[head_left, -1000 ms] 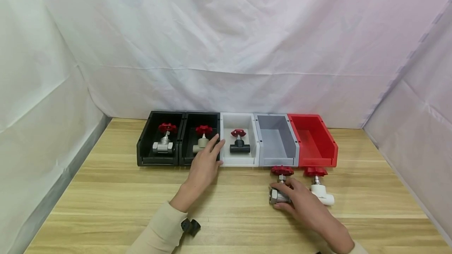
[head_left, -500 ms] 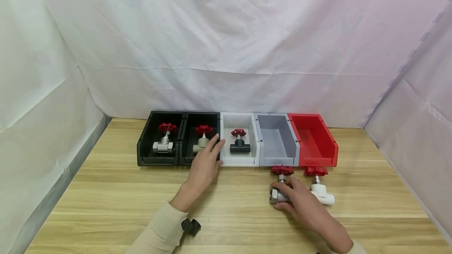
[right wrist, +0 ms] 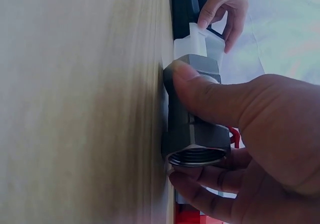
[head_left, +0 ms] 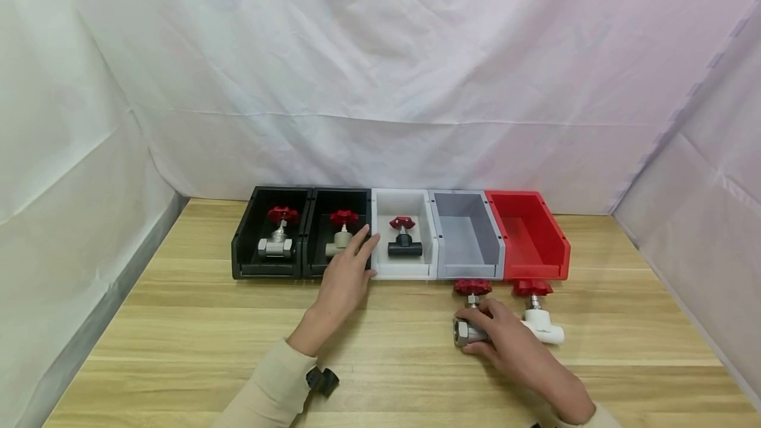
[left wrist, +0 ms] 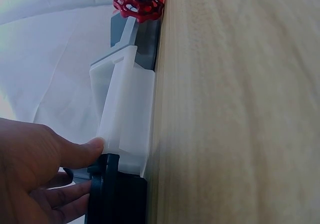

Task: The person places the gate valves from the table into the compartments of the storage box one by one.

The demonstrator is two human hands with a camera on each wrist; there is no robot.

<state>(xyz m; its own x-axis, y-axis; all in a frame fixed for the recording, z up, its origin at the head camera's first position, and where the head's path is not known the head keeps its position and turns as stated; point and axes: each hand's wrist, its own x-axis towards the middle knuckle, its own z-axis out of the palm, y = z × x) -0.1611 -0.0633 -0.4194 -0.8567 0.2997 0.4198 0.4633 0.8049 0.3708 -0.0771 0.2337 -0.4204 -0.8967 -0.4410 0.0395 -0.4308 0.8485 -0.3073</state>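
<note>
right hand [head_left: 511, 342] clamped low round the steel handwheel valve [head_left: 468, 333], looks like for firmer purchase, just in front of the grey bin [head_left: 470, 271], left hand [head_left: 347, 276] spread loosely, touching the white bin [head_left: 406, 272], seemingly to steady it

A person's left hand [head_left: 343, 277] lies palm down near the center of the frame, fingers [head_left: 353, 244] extended, thumb [left wrist: 82, 153] spread, while the right hand [head_left: 505, 334], lower right, grips with thumb opposing bent fingers. Both forearms [head_left: 267, 382] angle in from below.
</note>
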